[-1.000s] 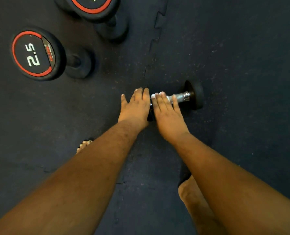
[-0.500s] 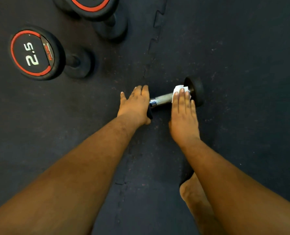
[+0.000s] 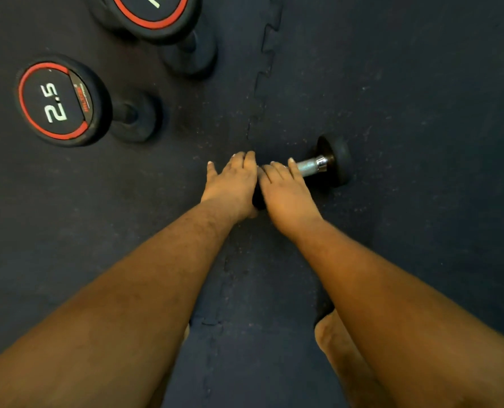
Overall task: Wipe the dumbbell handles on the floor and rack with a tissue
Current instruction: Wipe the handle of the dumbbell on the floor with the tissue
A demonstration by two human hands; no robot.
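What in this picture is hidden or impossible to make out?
All in the head view:
- Tissue: not visible; presumably under the right hand on the small dumbbell.
- That dumbbell's near end: covered by the left hand.
- Top dumbbell: its number is cut off by the upper edge.
- 2.5 dumbbell: the small red label is too tiny to read.
- Rack: outside the frame.

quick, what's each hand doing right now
Left hand: open, fingers straight, resting on the small dumbbell's near end.
Right hand: fingers laid over the handle; grip on the tissue cannot be told, tissue hidden.
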